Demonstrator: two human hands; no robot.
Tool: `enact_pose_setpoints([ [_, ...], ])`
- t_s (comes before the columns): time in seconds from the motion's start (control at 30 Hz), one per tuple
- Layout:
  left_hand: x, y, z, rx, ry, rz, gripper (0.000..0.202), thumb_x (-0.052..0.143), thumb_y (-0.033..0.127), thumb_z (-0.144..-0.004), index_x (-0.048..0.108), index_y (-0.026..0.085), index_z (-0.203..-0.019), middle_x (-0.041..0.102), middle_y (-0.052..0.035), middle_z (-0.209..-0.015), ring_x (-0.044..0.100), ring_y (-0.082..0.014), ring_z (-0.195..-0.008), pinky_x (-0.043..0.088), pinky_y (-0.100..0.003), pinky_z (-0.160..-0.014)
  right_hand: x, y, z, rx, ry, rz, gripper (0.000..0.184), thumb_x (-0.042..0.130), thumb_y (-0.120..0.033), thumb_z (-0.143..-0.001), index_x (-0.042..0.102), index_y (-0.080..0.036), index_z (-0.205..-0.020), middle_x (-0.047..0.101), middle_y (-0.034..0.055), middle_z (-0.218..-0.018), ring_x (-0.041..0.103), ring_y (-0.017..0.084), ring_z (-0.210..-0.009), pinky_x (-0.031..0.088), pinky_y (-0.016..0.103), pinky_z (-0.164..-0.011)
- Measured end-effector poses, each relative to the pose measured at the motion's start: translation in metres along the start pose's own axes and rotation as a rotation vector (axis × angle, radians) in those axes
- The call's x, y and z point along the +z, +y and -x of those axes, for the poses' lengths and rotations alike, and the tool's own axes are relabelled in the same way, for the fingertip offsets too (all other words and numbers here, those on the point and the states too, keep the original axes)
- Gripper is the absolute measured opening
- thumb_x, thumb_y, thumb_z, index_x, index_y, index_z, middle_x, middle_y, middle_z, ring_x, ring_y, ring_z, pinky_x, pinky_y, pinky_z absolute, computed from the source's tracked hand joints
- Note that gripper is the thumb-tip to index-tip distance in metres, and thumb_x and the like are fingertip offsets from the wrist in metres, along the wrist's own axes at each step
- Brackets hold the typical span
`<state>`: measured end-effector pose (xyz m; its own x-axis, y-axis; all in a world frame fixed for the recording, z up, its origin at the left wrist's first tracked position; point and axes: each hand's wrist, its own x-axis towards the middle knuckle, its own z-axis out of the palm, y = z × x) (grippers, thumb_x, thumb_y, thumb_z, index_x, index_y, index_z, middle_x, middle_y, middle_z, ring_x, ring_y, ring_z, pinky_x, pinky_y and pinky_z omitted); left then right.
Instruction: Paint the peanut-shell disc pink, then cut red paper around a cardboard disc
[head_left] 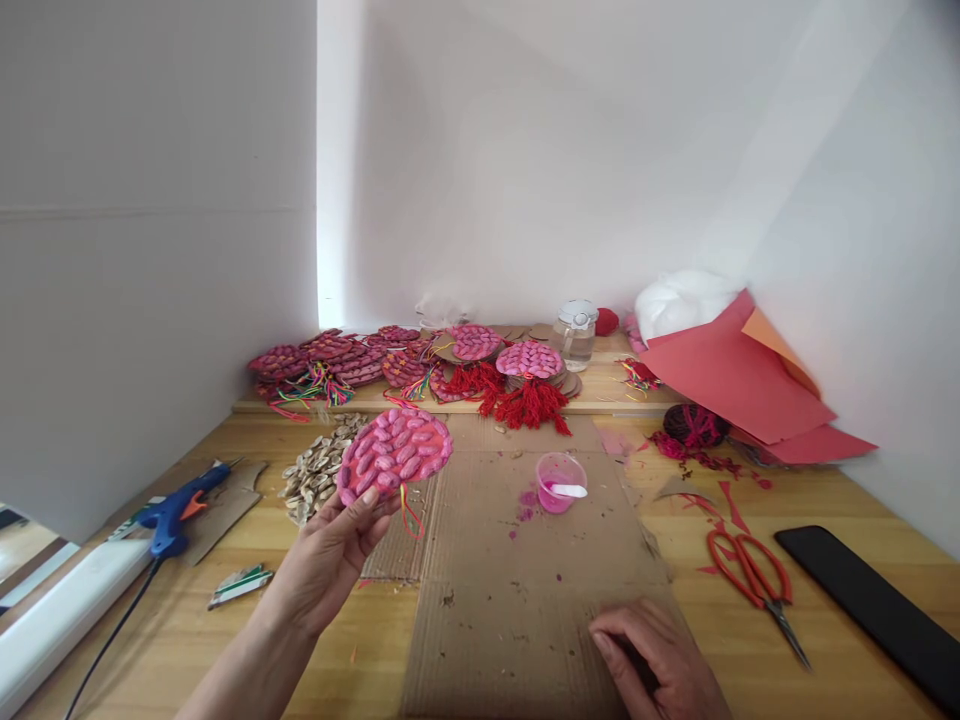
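Observation:
My left hand [334,555] holds up a round pink disc [394,455] covered with pink-painted seeds, a short coloured cord dangling under it; fingers pinch its lower edge. My right hand [652,655] rests on a sheet of brown cardboard [510,570] near the table's front, fingers curled round a dark thin thing I cannot make out. On the cardboard, farther off, stands a small cup of pink paint [560,482] with a white stick in it.
A seed pile [319,468] lies left of the disc, a blue glue gun [176,512] farther left. Finished discs with red tassels [525,385] fill the back shelf beside a jar [576,335]. Red scissors [754,575], a black slab [877,610] and red paper [735,385] lie right.

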<state>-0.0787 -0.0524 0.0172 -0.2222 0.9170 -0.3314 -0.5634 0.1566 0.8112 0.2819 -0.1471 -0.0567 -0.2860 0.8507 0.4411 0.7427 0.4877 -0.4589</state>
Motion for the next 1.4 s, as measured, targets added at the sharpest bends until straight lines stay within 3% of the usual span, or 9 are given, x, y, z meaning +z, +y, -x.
enact_pose_setpoints([
  [0.4,0.019,-0.006,-0.007,0.03,-0.027,0.079,0.017,0.059,-0.001,-0.091,0.071,0.01,-0.095,0.077,-0.0085,-0.089,0.076,-0.016,-0.073,0.065,-0.021,-0.064,0.002,0.005,0.001,-0.006,-0.017,0.022,0.007,0.054,-0.026,-0.097,0.061,-0.026,-0.094,0.067,-0.0011,-0.079,0.065,0.014,-0.073,0.052,0.025,-0.066],
  [0.7,0.018,-0.011,-0.008,0.019,-0.024,0.09,0.018,0.057,0.0,-0.092,0.071,0.011,-0.097,0.077,-0.0083,-0.091,0.077,-0.0168,-0.076,0.065,-0.023,-0.065,0.003,0.007,0.001,-0.015,-0.033,0.007,0.007,0.056,-0.027,-0.096,0.061,-0.025,-0.094,0.067,-0.0006,-0.079,0.065,0.014,-0.072,0.051,0.024,-0.066],
  [0.87,0.02,-0.01,-0.004,0.015,-0.042,0.081,0.019,0.058,-0.001,-0.091,0.07,0.011,-0.098,0.076,-0.0082,-0.091,0.077,-0.0172,-0.077,0.065,-0.023,-0.066,0.001,0.003,0.004,0.061,-0.032,-0.07,0.008,0.056,-0.027,-0.096,0.063,-0.026,-0.093,0.068,-0.001,-0.08,0.064,0.014,-0.075,0.051,0.024,-0.069],
  [1.0,0.022,-0.017,0.012,-0.047,-0.057,0.047,0.02,0.06,-0.002,-0.089,0.069,0.013,-0.1,0.077,-0.0082,-0.092,0.077,-0.0193,-0.076,0.065,-0.022,-0.061,-0.013,-0.011,-0.003,0.231,-0.083,-0.263,0.018,0.052,-0.034,-0.099,0.065,-0.025,-0.091,0.067,-0.0005,-0.081,0.064,0.013,-0.075,0.049,0.023,-0.071],
  [1.13,0.026,-0.029,0.032,-0.181,-0.103,0.003,0.023,0.067,-0.001,-0.084,0.068,0.014,-0.102,0.076,-0.0094,-0.097,0.078,-0.0234,-0.076,0.063,-0.022,-0.053,-0.038,-0.044,-0.027,0.335,-0.192,-0.438,0.025,0.051,-0.042,-0.098,0.067,-0.025,-0.094,0.067,0.0009,-0.082,0.063,0.014,-0.078,0.048,0.024,-0.073],
  [1.27,0.034,-0.041,0.048,-0.312,-0.173,0.0,0.028,0.08,0.003,-0.075,0.067,0.014,-0.096,0.075,-0.0083,-0.099,0.078,-0.0259,-0.081,0.061,-0.021,-0.05,-0.052,-0.073,-0.05,0.305,-0.29,-0.524,0.031,0.058,-0.045,-0.093,0.064,-0.029,-0.119,0.07,0.0036,-0.106,0.063,0.018,-0.093,0.049,0.029,-0.085],
  [1.4,0.039,-0.052,0.06,-0.395,-0.237,-0.015,0.036,0.088,0.01,-0.068,0.068,0.015,-0.098,0.074,-0.006,-0.097,0.076,-0.0237,-0.086,0.061,-0.021,-0.053,-0.044,-0.079,-0.059,0.332,-0.388,-0.653,0.052,0.061,-0.051,-0.091,0.052,-0.033,-0.139,0.062,0.0066,-0.131,0.06,0.021,-0.106,0.046,0.037,-0.097],
])
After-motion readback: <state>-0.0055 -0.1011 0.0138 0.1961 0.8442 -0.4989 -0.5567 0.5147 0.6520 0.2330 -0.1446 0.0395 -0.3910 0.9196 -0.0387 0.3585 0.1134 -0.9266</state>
